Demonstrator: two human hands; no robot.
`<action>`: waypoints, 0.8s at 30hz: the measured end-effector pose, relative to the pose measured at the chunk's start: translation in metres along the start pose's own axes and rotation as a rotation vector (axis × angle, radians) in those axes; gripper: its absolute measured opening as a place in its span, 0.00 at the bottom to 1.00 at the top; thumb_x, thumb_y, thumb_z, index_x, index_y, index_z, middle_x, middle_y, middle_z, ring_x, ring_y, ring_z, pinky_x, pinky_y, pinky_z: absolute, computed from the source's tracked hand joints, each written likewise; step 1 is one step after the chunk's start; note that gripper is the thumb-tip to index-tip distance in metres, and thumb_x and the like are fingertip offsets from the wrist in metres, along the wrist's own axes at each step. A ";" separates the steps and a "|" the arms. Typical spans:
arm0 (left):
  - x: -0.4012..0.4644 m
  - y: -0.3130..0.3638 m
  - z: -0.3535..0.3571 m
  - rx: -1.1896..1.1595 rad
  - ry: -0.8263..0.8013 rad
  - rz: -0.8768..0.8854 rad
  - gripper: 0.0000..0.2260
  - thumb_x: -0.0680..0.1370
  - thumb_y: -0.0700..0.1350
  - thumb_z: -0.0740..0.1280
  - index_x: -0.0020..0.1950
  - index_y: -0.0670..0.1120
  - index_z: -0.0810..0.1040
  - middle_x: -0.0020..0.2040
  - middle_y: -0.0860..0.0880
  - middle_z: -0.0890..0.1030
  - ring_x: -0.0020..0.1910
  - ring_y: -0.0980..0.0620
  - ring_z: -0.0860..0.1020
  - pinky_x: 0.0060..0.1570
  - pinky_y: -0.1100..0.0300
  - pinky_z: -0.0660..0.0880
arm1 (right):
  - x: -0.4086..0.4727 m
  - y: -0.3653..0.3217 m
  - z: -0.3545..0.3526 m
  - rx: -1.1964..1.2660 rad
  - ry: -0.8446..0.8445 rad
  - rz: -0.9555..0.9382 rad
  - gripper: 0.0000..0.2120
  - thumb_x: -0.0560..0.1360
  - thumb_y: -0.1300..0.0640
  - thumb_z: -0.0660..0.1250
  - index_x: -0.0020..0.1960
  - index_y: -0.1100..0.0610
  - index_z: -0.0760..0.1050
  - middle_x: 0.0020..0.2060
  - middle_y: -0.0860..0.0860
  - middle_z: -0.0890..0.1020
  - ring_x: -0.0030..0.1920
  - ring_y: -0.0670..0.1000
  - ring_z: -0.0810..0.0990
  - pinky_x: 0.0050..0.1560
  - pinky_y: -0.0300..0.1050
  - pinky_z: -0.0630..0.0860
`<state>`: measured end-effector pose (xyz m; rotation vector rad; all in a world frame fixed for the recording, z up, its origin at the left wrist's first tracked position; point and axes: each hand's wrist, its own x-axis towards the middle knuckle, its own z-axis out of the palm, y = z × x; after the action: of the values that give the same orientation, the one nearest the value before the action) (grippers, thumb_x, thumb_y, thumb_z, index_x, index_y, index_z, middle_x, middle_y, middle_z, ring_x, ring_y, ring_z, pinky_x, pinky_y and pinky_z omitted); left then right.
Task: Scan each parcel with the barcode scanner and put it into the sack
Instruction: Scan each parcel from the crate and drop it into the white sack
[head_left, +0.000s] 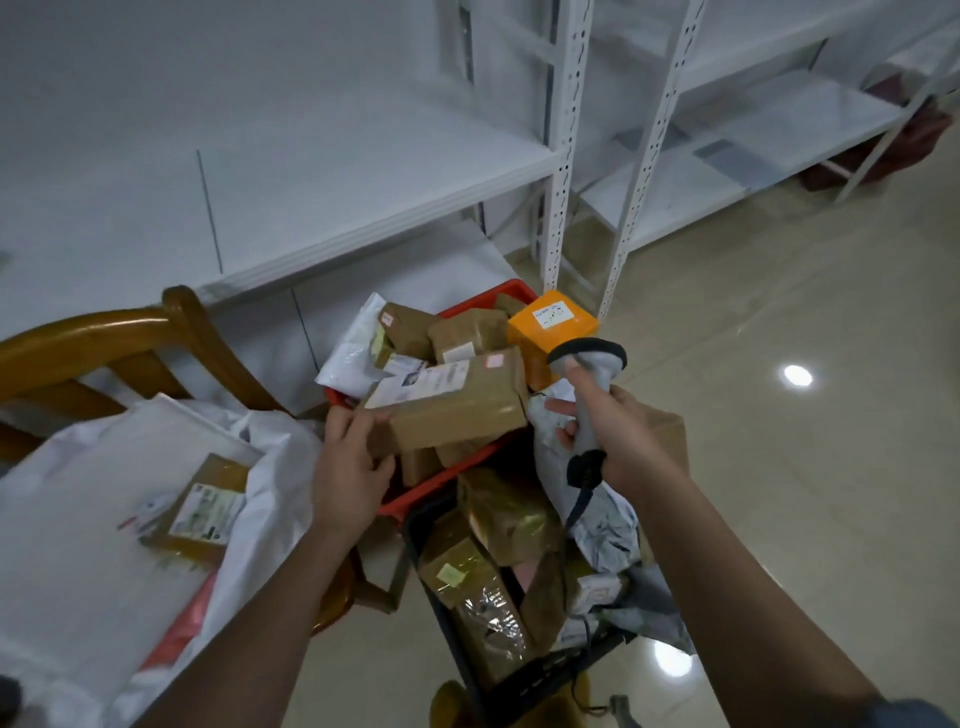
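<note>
While the black crate (470, 670) of wrapped packets sits nearest, the right hand (623, 436) wraps the barcode scanner (587, 395); the left hand (348, 467) grips the brown parcel (457, 400) atop the red basket (441, 486); the white sack (78, 519) lies left.

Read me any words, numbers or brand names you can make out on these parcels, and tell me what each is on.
None can be read.
Brown box held by the left hand: white label, print blurred.
Orange box: white sticker, too small.
Parcel in the white sack: label blurred.
</note>
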<state>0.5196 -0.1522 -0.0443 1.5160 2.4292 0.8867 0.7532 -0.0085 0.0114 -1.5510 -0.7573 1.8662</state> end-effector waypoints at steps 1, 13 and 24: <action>-0.003 0.000 -0.007 0.045 0.013 0.065 0.22 0.69 0.33 0.74 0.60 0.45 0.75 0.57 0.47 0.70 0.45 0.48 0.75 0.41 0.61 0.72 | -0.001 0.002 0.005 0.001 0.007 0.002 0.23 0.71 0.42 0.75 0.56 0.53 0.71 0.49 0.56 0.85 0.45 0.53 0.84 0.30 0.40 0.78; -0.010 -0.010 -0.036 0.098 0.187 0.318 0.23 0.65 0.29 0.77 0.58 0.40 0.77 0.54 0.38 0.74 0.41 0.41 0.79 0.36 0.60 0.77 | -0.019 0.022 0.022 -0.053 -0.043 -0.039 0.22 0.69 0.55 0.79 0.57 0.58 0.74 0.40 0.54 0.79 0.32 0.47 0.75 0.29 0.37 0.77; 0.011 0.002 -0.050 -0.222 -0.014 0.196 0.19 0.71 0.47 0.77 0.59 0.52 0.76 0.54 0.54 0.73 0.42 0.55 0.76 0.42 0.62 0.77 | -0.038 0.008 0.012 -0.279 0.030 -0.407 0.27 0.68 0.59 0.79 0.61 0.53 0.70 0.51 0.56 0.81 0.48 0.54 0.83 0.46 0.51 0.82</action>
<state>0.4955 -0.1627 0.0001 1.6866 2.1150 1.1353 0.7465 -0.0432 0.0323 -1.4470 -1.2579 1.4823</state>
